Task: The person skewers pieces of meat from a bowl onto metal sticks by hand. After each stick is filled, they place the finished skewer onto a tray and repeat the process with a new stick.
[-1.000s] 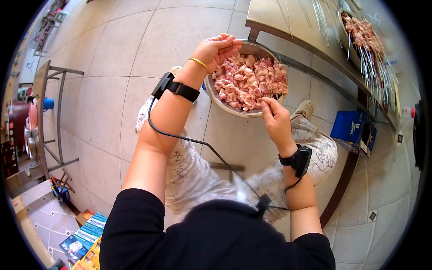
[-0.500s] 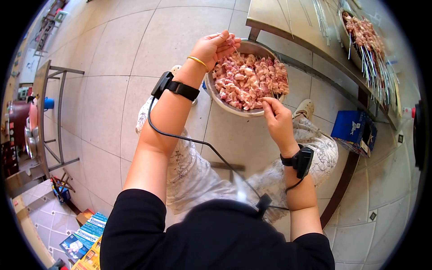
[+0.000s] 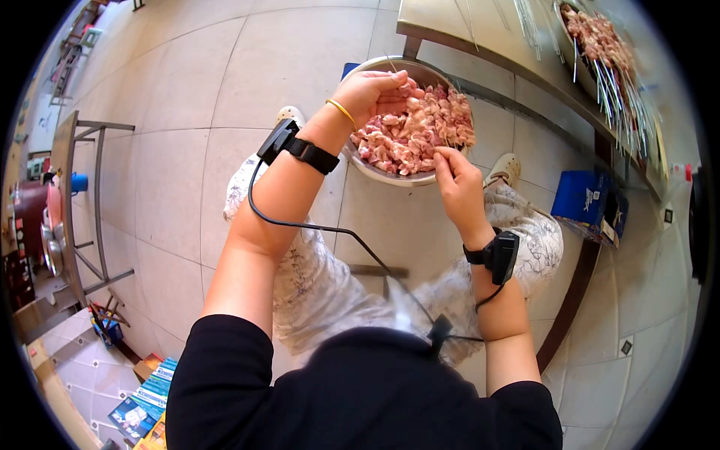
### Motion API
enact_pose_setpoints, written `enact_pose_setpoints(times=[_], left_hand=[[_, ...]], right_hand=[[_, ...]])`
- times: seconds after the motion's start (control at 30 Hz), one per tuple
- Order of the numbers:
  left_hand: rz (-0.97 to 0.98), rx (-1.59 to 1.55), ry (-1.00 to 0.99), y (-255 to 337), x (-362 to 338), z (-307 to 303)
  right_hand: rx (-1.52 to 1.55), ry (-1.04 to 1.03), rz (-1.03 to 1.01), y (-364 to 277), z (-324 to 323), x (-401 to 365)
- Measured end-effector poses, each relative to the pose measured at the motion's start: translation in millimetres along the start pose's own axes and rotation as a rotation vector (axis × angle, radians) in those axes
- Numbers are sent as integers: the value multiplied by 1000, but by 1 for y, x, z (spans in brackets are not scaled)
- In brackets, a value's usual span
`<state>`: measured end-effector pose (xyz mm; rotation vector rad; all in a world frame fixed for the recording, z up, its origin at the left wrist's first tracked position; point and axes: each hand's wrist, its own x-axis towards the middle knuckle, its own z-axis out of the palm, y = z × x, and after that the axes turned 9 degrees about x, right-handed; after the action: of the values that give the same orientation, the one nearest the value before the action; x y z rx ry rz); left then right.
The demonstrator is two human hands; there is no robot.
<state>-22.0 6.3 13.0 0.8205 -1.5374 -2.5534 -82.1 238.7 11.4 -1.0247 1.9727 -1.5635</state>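
A round metal basin [image 3: 386, 178] full of raw, pale pink meat chunks [image 3: 397, 146] stands on the floor between my feet. My left hand [image 3: 373, 94] is over the basin's far left part, its fingers curled round a piece of meat [image 3: 410, 88]. A thin skewer tip [image 3: 389, 64] sticks out beyond that hand. At the basin's near right edge my right hand [image 3: 459, 184] is closed, thumb and forefinger pinched at what looks like the skewer's other end. The skewer's middle is hard to make out against the meat.
A metal-edged table [image 3: 495, 37] stands at the upper right, with loose metal skewers [image 3: 529, 26] on it. A second container there holds skewered meat [image 3: 600, 41]. A blue box [image 3: 581, 196] sits on the floor at right. A metal frame [image 3: 97, 180] stands at left.
My left hand has moved right and down over the basin, and the skewer tip now shows beyond it. My right hand stays pinched near the basin's edge. The view has shifted slightly.
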Motion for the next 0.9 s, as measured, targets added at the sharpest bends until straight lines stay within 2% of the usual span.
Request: enact_pose_setpoints(times=[0.1,0.23,0.27,0.37,0.43,0.5,0.6,0.7,0.8,0.9], left_hand=[[-20,37,1,-5,0,9],[86,142,-42,-8,8,0],[105,289,56,-16,17,-6],[225,1241,257,-40,30,-22],[224,1611,230,-54,30,-18],[295,1814,232,-72,34,-22],[278,1918,248,-72,30,-16],[242,1811,194,-65,31,-17],[271,1718,241,-66,33,-25],[203,1570,216,-47,23,-20]], right_hand=[[8,27,5,4,-1,1],[23,80,19,9,-3,3],[24,102,25,10,-3,3],[23,98,151,6,-10,3],[55,90,108,10,-10,2],[53,81,77,11,-9,0],[17,73,52,7,-9,0],[23,73,47,8,-10,0],[31,76,47,6,-10,0],[25,76,37,6,-11,0]])
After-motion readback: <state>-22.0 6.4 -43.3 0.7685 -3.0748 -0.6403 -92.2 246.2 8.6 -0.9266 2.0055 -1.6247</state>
